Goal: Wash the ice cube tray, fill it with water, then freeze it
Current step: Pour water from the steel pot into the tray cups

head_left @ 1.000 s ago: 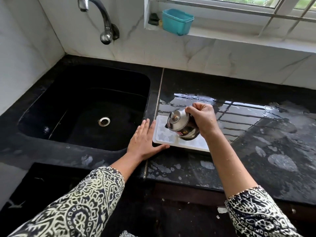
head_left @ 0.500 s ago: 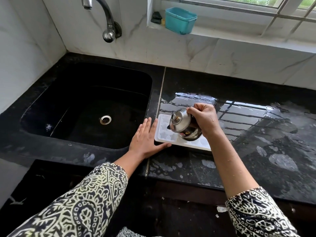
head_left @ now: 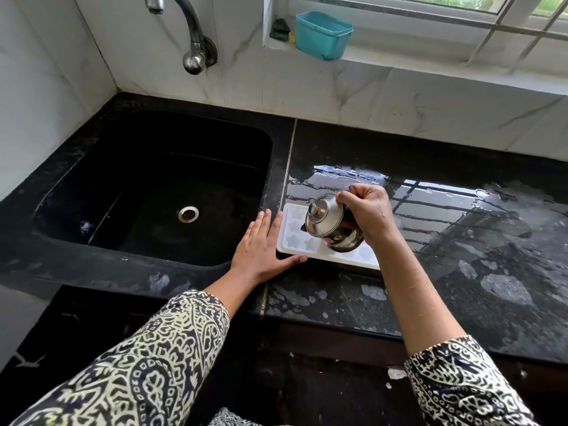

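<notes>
A white ice cube tray [head_left: 296, 241] with star-shaped cells lies flat on the wet black counter, just right of the sink. My right hand [head_left: 367, 215] grips a small lidded steel pot [head_left: 330, 224], tilted to the left over the tray's middle and hiding part of it. My left hand [head_left: 261, 249] rests flat on the counter with straight fingers against the tray's left end and the thumb along its near edge.
A black sink [head_left: 153, 189] with a steel drain [head_left: 188, 213] is at the left, under a wall tap [head_left: 192, 35]. The black counter [head_left: 476, 256] at the right is wet. A teal tub [head_left: 324, 35] stands on the window sill.
The pot has tilted a little further to the left over the tray. My left hand stays flat at the tray's end.
</notes>
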A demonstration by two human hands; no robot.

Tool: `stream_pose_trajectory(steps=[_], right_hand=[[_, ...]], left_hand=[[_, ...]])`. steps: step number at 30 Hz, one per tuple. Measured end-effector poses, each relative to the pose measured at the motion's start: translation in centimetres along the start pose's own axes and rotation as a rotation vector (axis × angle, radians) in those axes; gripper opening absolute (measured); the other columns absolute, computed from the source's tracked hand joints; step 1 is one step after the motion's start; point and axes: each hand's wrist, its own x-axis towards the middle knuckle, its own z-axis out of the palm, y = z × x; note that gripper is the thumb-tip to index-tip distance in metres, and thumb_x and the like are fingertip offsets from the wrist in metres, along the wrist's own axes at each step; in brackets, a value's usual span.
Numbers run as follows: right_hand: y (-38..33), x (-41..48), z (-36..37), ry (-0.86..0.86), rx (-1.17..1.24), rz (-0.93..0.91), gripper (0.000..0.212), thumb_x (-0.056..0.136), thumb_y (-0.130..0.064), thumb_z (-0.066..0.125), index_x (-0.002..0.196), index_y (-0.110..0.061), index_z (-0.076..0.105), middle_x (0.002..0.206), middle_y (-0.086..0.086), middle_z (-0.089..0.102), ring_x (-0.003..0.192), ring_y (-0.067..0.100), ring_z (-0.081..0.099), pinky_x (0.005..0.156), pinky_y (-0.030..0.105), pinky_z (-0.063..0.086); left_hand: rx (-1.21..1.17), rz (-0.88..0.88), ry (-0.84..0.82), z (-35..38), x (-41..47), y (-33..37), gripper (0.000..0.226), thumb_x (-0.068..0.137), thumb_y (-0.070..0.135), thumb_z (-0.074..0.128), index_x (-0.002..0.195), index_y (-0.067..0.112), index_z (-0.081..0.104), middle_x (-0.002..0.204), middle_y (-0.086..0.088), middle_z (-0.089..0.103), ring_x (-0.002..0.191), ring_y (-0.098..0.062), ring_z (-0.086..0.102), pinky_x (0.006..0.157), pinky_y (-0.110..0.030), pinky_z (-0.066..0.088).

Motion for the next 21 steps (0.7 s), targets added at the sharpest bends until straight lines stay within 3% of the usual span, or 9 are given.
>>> stream_pose_trajectory(steps=[18, 21], right_hand=[[-0.37, 0.11, -0.01, -0.013, 0.041, 0.02, 0.045, 0.075, -0.007, 0.064, 0.043, -0.022, 0.036, 0.045, -0.005, 0.033, 0.048, 0.011, 0.03, 0.051, 0.025, 0.027], [-0.16, 0.12, -0.21, -0.009, 0.13, 0.07, 0.039, 0.075, -0.007, 0.064, 0.047, -0.018, 0.039, 0.049, -0.001, 0.033, 0.049, 0.012, 0.03, 0.052, 0.025, 0.028]], left_hand=[[0.002, 0.004, 0.015, -0.13, -0.08, 0.09, 0.117, 0.066, 0.089, 0.023, 0.153, 0.019, -0.011, 0.161, -0.009, -0.009, 0.148, -0.019, -0.012, 0.118, -0.033, -0.007], [-0.001, 0.004, 0.011, -0.08, -0.1, 0.06, 0.117, 0.067, 0.089, 0.025, 0.153, 0.019, -0.011, 0.161, -0.008, -0.009, 0.148, -0.019, -0.012, 0.119, -0.034, -0.007]])
